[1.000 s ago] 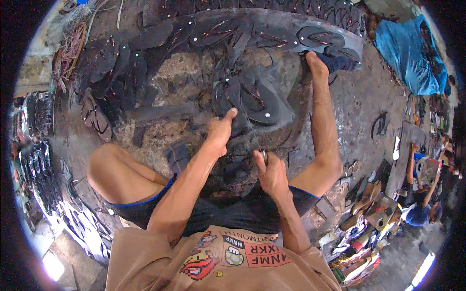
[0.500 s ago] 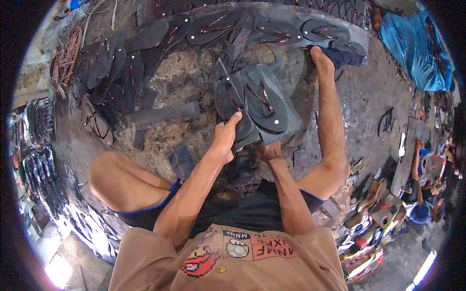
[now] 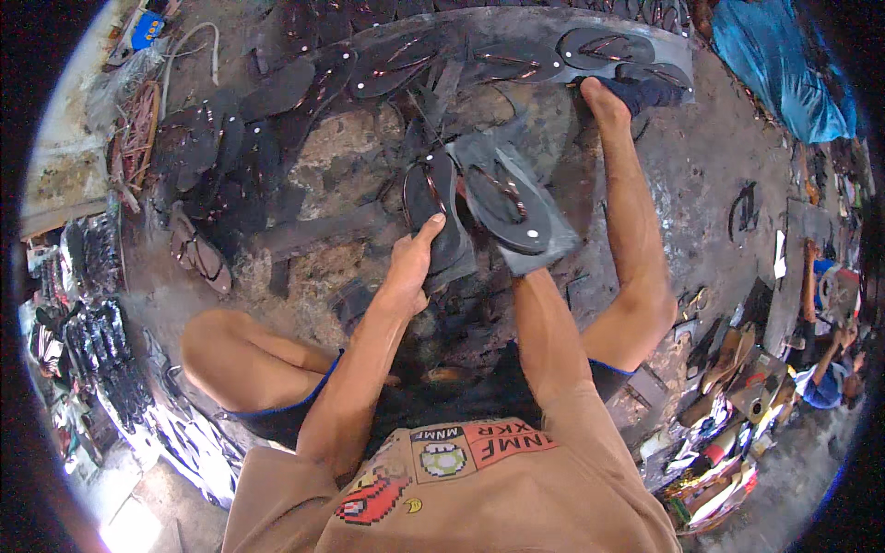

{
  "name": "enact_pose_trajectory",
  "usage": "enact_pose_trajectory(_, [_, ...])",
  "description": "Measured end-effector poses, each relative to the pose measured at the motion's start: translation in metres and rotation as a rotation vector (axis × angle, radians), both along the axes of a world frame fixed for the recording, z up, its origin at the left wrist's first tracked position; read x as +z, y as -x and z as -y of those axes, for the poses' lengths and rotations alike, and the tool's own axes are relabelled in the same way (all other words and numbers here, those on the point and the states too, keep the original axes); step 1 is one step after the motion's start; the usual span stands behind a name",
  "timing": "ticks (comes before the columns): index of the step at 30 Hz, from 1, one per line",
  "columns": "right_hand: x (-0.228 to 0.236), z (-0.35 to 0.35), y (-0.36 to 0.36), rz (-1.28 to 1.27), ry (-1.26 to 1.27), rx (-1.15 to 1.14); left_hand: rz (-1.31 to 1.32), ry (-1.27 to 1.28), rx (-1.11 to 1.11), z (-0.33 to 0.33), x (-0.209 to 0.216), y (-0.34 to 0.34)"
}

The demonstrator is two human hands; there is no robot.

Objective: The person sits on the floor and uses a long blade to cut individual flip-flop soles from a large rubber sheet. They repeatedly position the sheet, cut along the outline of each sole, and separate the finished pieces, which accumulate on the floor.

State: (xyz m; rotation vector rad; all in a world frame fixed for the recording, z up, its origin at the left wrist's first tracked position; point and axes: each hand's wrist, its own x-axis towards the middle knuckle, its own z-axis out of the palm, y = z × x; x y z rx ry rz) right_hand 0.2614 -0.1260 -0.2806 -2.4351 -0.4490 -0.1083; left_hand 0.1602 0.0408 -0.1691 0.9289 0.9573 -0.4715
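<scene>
While the left hand (image 3: 408,267) clasps the left black flip-flop (image 3: 431,192), thumb on top and fingers out of sight beneath, the right hand (image 3: 532,280) is mostly hidden under the right black flip-flop (image 3: 501,207), so how far it is closed cannot be told. Half a second ago the two footbeds sat almost edge to edge; now a wider dark gap parts them and the right one is turned outward, framed by its margin of grey sheet (image 3: 555,245), which suggests they are separate pieces. Both are in front of the person, above the stained floor (image 3: 332,157). Farther out, a brown flip-flop (image 3: 205,260) lies to the left, black flip-flops (image 3: 396,69) line the far side, and a crumpled blue tarp (image 3: 784,74) lies at far right
</scene>
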Motion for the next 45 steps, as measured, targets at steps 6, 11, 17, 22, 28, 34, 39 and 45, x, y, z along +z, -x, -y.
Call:
enact_pose_trajectory(6, [0.03, -0.005, 0.016, -0.993, -0.349, -0.131, 0.034, -0.194, -0.142, -0.012, 0.153, 0.09])
enact_pose_trajectory(11, [0.195, -0.013, 0.08, -0.739, -0.995, -0.185, 0.527, -0.864, -0.418, 0.008, 0.165, 0.137])
enact_pose_trajectory(17, [0.274, 0.014, 0.148, -0.377, -0.893, 0.034, 0.744, -0.415, 0.003, 0.006, 0.197, 0.098])
enact_pose_trajectory(22, [0.305, 0.054, 0.202, -0.419, -0.757, -0.019, 0.569, -0.279, -0.162, -0.022, 0.236, 0.099])
enact_pose_trajectory(28, [0.263, 0.114, 0.329, -0.708, -0.338, 0.053, 0.494, -0.134, -0.158, -0.029, 0.217, 0.121])
enact_pose_trajectory(34, [0.265, 0.12, 0.335, -0.63, -0.272, 0.085, 0.458, -0.194, -0.241, -0.029, 0.214, 0.123])
enact_pose_trajectory(39, [0.251, 0.091, 0.232, -0.636, -0.202, 0.236, 0.453, -0.26, -0.407, -0.031, 0.227, 0.109])
enact_pose_trajectory(45, [0.299, 0.061, 0.132, -0.672, -0.151, 0.479, 0.419, -0.374, -0.526, -0.035, 0.231, 0.096])
